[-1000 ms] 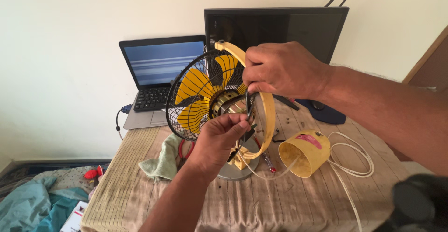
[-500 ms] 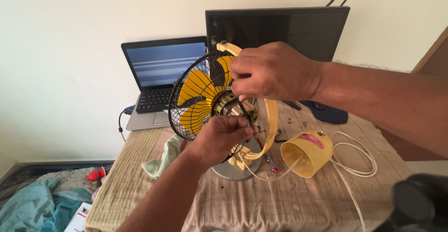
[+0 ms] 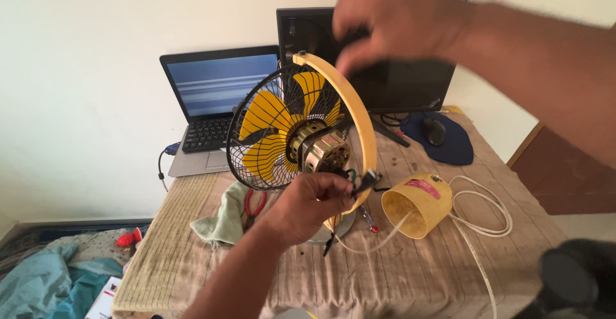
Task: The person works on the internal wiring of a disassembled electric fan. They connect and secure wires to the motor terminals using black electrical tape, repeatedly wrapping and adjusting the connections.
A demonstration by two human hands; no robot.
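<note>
Pinching a small dark connector (image 3: 367, 181) with its wires between thumb and fingers, the left hand (image 3: 308, 205) is working just below the fan motor (image 3: 323, 150), at the lower part of the cream ring. The right hand (image 3: 394, 14) is now lifting away above the fan; half a second ago it was gripping the top of the ring, and now it is blurred in front of the dark monitor (image 3: 398, 82). Its fingers are curling around something dark, but I cannot tell what it is or how firmly it is closing.

Going from the biggest thing down: the table (image 3: 410, 274), covered by a beige striped cloth, is carrying everything. The monitor is standing at the back, and the open laptop (image 3: 215, 104) is sitting to the left of it. The fan (image 3: 289, 130), with yellow blades behind a black wire grille and the cream ring (image 3: 359, 120), is standing upright in the middle as before. The yellow motor cover (image 3: 414, 203) is lying on its side just right of the fan base, with a white cord (image 3: 487, 213) looping beside it. A green rag (image 3: 221, 219) is lying left of the base, touching red-handled pliers (image 3: 255, 202). A mouse (image 3: 435, 130) is resting on a blue pad.
</note>
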